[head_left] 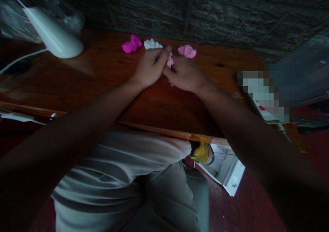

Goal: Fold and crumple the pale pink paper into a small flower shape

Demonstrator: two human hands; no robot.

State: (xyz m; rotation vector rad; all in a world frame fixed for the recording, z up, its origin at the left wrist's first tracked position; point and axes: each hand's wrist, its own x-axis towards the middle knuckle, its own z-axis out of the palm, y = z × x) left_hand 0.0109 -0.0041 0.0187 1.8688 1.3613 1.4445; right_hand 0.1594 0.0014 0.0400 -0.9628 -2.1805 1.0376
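My left hand (150, 66) and my right hand (187, 73) meet over the wooden table. Between them is a small crumpled light pink piece (170, 60), which both hands grip with bent fingers. Whether it is paper or cloth I cannot tell, and the hands hide much of it. Just beyond my left hand lies a crumpled white piece (152, 44), partly covered by that hand. To its left rests a bright magenta crumpled piece (132, 44). A pink crumpled piece (187, 51) sits behind my right hand.
A white lamp base (60, 45) with a cable stands at the left of the wooden table (164, 108). Clear plastic wrapping (59, 12) is behind it. A blurred-out pale object (264, 95) lies at the right. A dark brick-patterned wall (164, 9) borders the back; a white box (231, 177) is below.
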